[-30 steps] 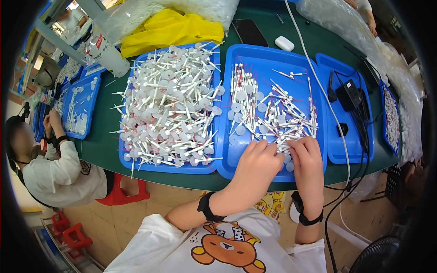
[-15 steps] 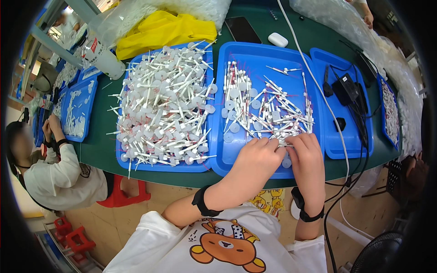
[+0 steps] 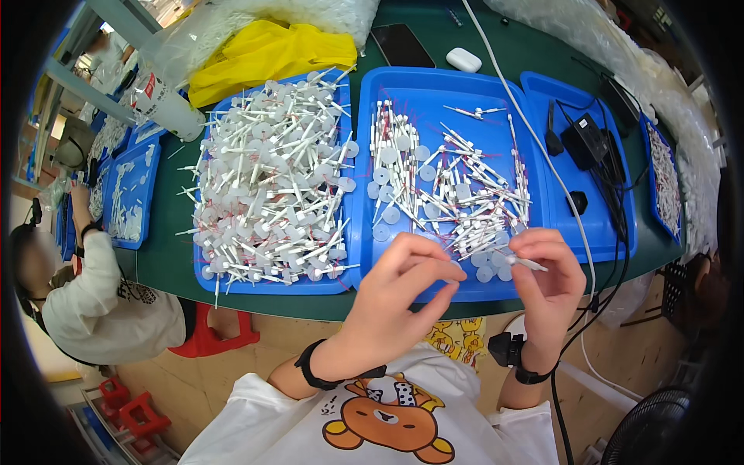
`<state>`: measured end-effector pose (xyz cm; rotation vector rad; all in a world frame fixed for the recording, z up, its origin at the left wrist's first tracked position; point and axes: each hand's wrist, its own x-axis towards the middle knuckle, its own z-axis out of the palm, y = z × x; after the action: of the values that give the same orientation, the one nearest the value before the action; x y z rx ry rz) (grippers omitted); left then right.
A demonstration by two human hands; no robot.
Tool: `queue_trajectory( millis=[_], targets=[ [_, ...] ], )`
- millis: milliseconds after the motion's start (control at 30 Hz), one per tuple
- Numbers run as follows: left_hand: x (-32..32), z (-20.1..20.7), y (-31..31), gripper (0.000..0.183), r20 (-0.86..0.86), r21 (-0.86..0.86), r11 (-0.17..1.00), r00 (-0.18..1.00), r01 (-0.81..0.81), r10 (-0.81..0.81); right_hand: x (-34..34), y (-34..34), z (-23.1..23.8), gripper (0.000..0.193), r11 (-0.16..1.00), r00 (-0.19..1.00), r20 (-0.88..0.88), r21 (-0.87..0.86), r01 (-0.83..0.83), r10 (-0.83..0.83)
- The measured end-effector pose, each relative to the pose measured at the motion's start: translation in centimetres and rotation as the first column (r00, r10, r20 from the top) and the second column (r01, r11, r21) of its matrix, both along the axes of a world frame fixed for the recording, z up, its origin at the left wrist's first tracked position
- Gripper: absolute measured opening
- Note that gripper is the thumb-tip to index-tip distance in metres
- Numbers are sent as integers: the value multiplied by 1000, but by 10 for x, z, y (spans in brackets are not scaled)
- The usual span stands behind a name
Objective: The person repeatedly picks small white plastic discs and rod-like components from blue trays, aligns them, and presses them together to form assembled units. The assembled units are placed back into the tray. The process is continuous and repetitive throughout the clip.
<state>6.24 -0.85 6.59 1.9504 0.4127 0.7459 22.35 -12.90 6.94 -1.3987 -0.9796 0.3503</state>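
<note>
Right hand (image 3: 546, 267) pinches a thin white stick piece (image 3: 528, 263) over the near edge of the middle blue tray (image 3: 434, 93); left hand (image 3: 403, 283) is half-curled, its grasp hidden. Best to keep the stick level and hands low over the tray, near the counter (image 3: 170, 256) front edge, so drops land inside.

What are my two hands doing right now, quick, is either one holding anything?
Left hand: fingers curled, pinched at the tips; whether it holds anything cannot be told.
Right hand: closed on a small white stick part.
</note>
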Motion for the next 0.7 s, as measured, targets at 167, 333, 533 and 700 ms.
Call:
queue_trajectory(
  millis=[167,333,533,700],
  targets=[
    [-10,-1,7,32,132,-370,916,985,153,-111,-22,-5,12,22,983,929,-364,186,4,65],
    [-14,-7,7,36,349,-587,737,926,335,-142,-46,-3,18,22,976,976,-219,210,52,-5],
    [-15,4,5,39,352,-668,658,926,349,-133,-51,-2,12,22,973,993,-92,227,-46,68],
    [-19,-5,8,39,408,-579,706,895,408,-183,-48,-2,8,28,963,982,-123,245,-112,146]
  ],
)
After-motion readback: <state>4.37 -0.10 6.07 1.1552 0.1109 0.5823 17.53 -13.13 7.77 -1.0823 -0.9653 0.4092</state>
